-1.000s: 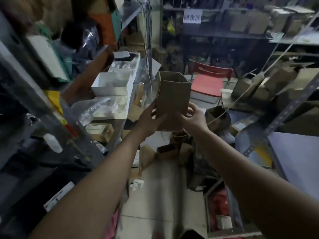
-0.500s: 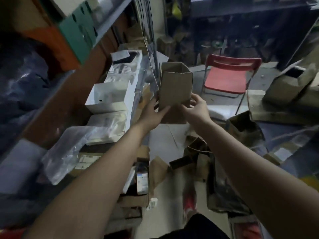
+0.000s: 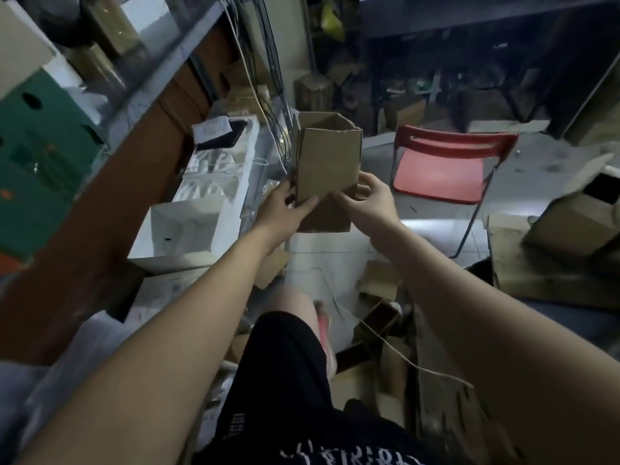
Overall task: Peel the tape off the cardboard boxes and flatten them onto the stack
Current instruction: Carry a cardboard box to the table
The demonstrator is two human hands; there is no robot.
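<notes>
1. The fingers (image 3: 366,186) of the right hand (image 3: 370,204) were curled round the lower right corner of the small brown corrugated cardboard box (image 3: 327,162). Thumb and forefinger met on its front face in a pinch. Whether they pinched tape could not be told.
2. The left hand (image 3: 283,214) gripped the lower left edge, with the thumb laid flat across the front face. Its other fingers were hidden behind the box.
3. The box was held upright in the air at the upper centre of the frame, with its top open and well clear of the floor.
4. Handling, as a judgement: the box appeared empty and therefore light. Its walls looked stiff across the panels but liable to crush at the corners. The surface looked dry and not slippery, and the top rim was ragged.
5. Hold points, as a judgement: the lower corners and folded edges offered the firmest grip. To flatten the box, opposite corners would be pressed together once the bottom seam was freed.
6. Count:
   - Hands: two, both on the box.
   - Boxes in hand: one.
   - Red folding chair (image 3: 443,172), right of centre: one.
   - White open cartons (image 3: 183,226), left of centre: at least three.
   - Open brown box (image 3: 570,226), right edge: one. It rested on flattened brown cardboard sheets (image 3: 536,280), probably the stack, whose layers could not be counted.
   - Small cardboard pieces (image 3: 379,317) on the floor at lower centre: at least two, blurred.
</notes>
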